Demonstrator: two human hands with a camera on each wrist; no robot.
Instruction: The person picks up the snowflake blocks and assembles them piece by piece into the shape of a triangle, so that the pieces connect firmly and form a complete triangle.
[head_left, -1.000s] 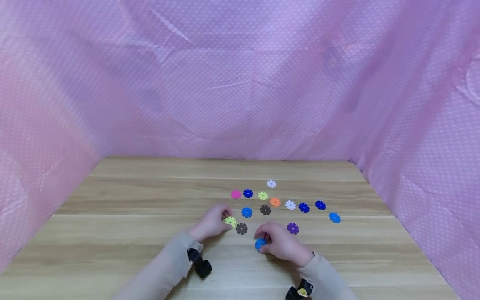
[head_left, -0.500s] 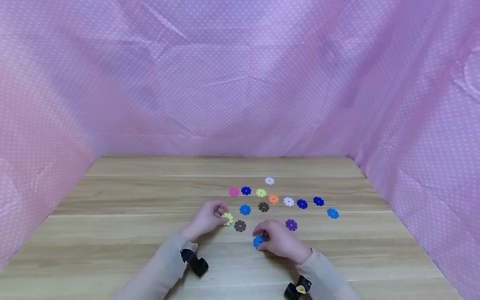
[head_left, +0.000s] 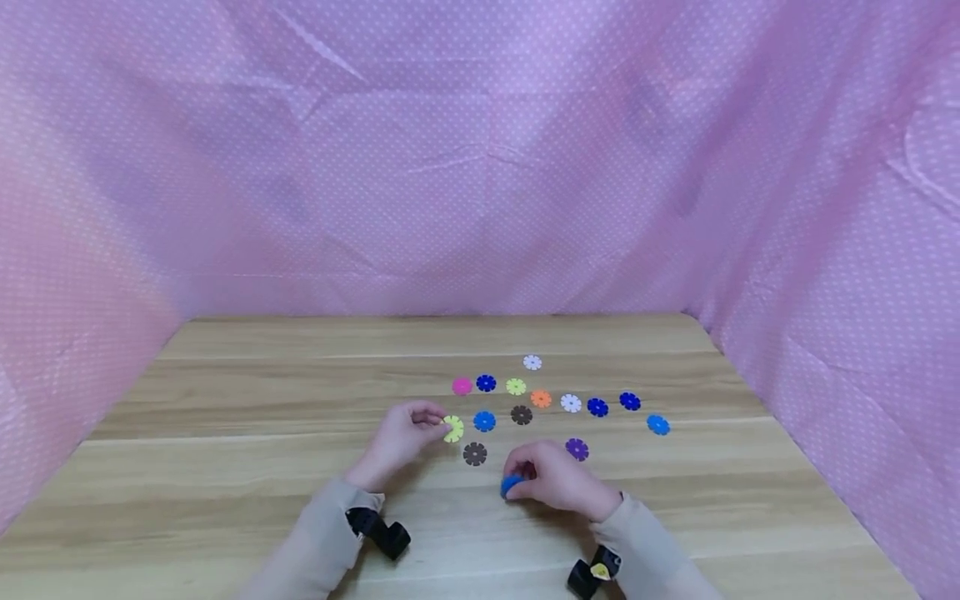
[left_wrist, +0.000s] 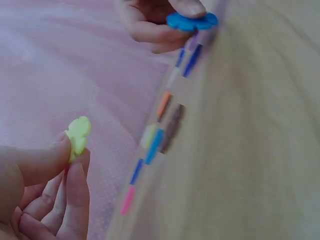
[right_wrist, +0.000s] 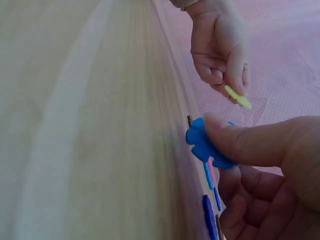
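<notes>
My left hand (head_left: 401, 437) pinches a yellow-green notched plastic disc (head_left: 453, 428) between thumb and fingers, held upright in the left wrist view. A blue notched disc (right_wrist: 207, 145) is pinched by my right hand (head_left: 555, 479), the thumb pressed on its face. In the head view this blue disc shows partly edge-on, with the fingers covering some of it. The two held discs are apart. Between and beyond the hands lie a brown disc (head_left: 475, 454) and a lighter blue disc (head_left: 484, 421). A purple disc (head_left: 577, 449) lies just beyond the right hand.
More flat discs lie farther back on the wooden table (head_left: 262, 400): pink (head_left: 462, 386), orange (head_left: 541, 398), white (head_left: 571, 403) and several dark blue ones, such as a dark blue disc (head_left: 630, 401) at right. Pink dotted cloth (head_left: 480, 167) hangs behind and beside the table.
My left hand has drawn away from the near brown disc with the yellow-green disc. The blue disc in my right hand has turned from face-on to more edge-on. The head view has shifted slightly.
</notes>
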